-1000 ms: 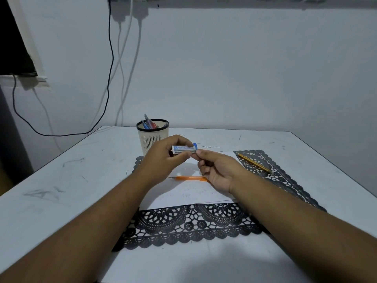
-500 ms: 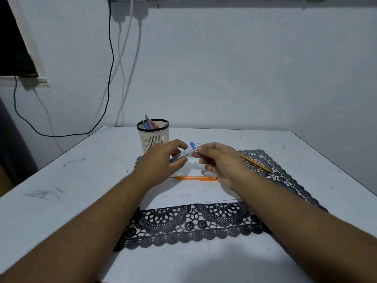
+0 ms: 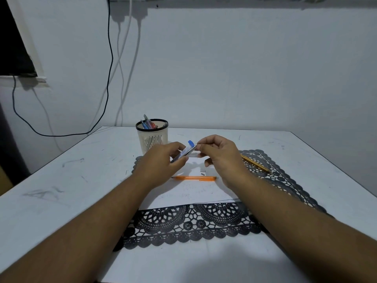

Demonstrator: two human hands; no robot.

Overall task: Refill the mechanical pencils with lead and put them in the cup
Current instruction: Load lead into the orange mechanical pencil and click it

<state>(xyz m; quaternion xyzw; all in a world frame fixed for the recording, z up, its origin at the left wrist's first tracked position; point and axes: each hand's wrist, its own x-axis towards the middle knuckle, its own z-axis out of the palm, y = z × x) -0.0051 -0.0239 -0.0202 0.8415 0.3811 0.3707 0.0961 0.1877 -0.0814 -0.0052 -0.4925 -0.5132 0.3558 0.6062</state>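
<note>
left fingers [image 3: 179,149] grip the lead case [image 3: 184,152]; right fingers [image 3: 201,145] pinch its top.

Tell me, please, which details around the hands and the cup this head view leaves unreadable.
- Whether the right hand pinches a lead: too thin.
- Print on the lead case: blurred, partly covered by the left hand.
- Lower parts of the pens: hidden by the cup wall.

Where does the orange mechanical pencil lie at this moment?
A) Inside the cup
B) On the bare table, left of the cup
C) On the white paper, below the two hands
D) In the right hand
C: the orange mechanical pencil lies flat on the white paper, while the left hand and right hand hold the lead case above it.
</note>
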